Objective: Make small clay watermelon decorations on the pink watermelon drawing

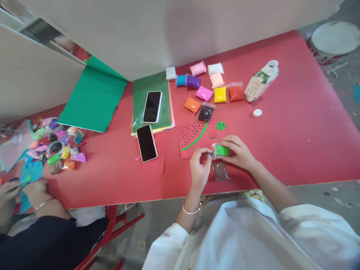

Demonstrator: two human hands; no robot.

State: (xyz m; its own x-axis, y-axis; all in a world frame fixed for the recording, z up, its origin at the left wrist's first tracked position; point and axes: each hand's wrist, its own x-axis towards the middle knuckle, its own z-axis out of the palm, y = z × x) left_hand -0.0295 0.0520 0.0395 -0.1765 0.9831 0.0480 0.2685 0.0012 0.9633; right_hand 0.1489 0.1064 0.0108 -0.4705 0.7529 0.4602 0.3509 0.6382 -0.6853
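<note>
My right hand (237, 150) is closed around a clear packet of bright green clay (222, 150), thumb below and fingers above. At the packet's left end, my left hand (200, 165) pinches a small blue piece (210, 153), too small to make out further. A packet of brown clay (221, 171) lies just below, close to the table edge. Beyond my hands is a red paper (192, 135) with black dots and a green curved strip, like a watermelon slice. Beside it sit a tiny watermelon slice (212, 135) and a small round green watermelon (221, 124).
Several clay packets (220, 95) lie toward the white partition (180, 30). A carton (261, 81) stands right of them, its white cap (257, 112) nearby. Two phones (152, 107) rest by the green paper stack (137, 101). At left, another person's hands (35, 191) work near more clay.
</note>
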